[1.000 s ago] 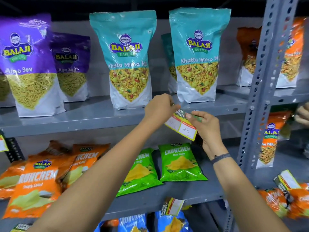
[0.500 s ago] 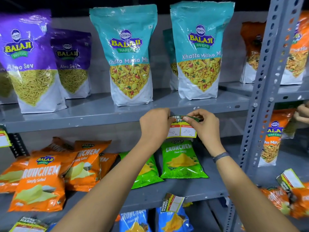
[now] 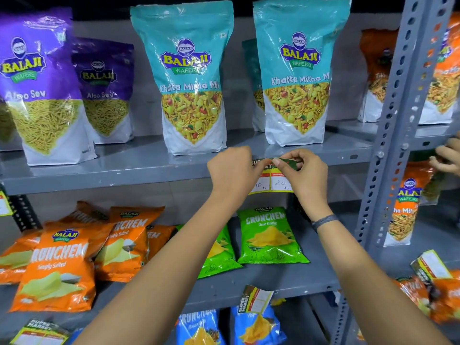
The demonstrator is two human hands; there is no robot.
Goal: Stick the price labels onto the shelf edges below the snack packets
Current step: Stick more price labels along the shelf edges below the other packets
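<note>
A yellow price label (image 3: 276, 181) with a green top and two white price boxes hangs flat against the front edge of the grey upper shelf (image 3: 124, 174). It sits below the two teal Khatta Mitha Mix packets (image 3: 191, 80) (image 3: 298, 75). My left hand (image 3: 234, 171) covers the label's left end, fingers curled over its top. My right hand (image 3: 307, 174) pinches the label's green top strip at the right, pressing it on the shelf edge.
Purple Aloo Sev packets (image 3: 42, 95) stand at the left. Orange (image 3: 57, 265) and green Crunchem packets (image 3: 270, 235) lie on the lower shelf, whose edge carries another label (image 3: 256, 298). A perforated grey upright (image 3: 395, 125) rises at the right. Another person's hand (image 3: 448, 156) reaches in beyond it.
Both hands raised the label from a tilted position in front of the shelf up to the shelf edge and levelled it. It now lies flat against the edge.
</note>
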